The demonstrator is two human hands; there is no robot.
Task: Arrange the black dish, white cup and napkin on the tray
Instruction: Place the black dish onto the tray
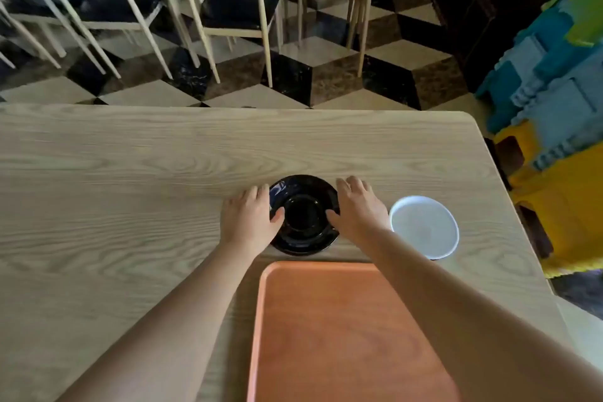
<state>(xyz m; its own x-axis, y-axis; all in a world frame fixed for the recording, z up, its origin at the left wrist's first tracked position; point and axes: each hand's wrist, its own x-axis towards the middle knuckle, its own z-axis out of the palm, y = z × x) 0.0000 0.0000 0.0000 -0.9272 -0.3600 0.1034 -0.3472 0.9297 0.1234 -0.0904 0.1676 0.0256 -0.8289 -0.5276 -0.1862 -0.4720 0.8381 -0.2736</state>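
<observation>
- On the tabletop [130,173], seen from your head camera, the black dish [303,215] sits just beyond the far edge of the orange tray [342,336], close to it but not on it.
- Your left hand [249,219] lies against the dish's left rim, fingers spread over the edge and the thumb reaching onto the dish's inner surface.
- Your right hand [357,210] mirrors it on the right rim, thumb tip over the inside of the dish, fingers flat along the outer edge.
- Both grips are wide and loose, cupping the dish from either side; whether they are pressing it or only touching, you cannot tell from this view (the dish is resting flat on the wood, not lifted).
- To the right of your right hand stands the white cup [424,227], upright with its mouth facing up, near the hand but apart from the dish and off the tray.
- Your tray lies nearest you, its long side running toward you and its surface bare; your right forearm crosses over its right far corner.
- Beyond the tabletop you can see a tiled floor [293,75] in a cube pattern, light wooden chairs [228,10] with dark seats, and at the right edge a stack of blue, green and yellow foam pieces [561,75].
</observation>
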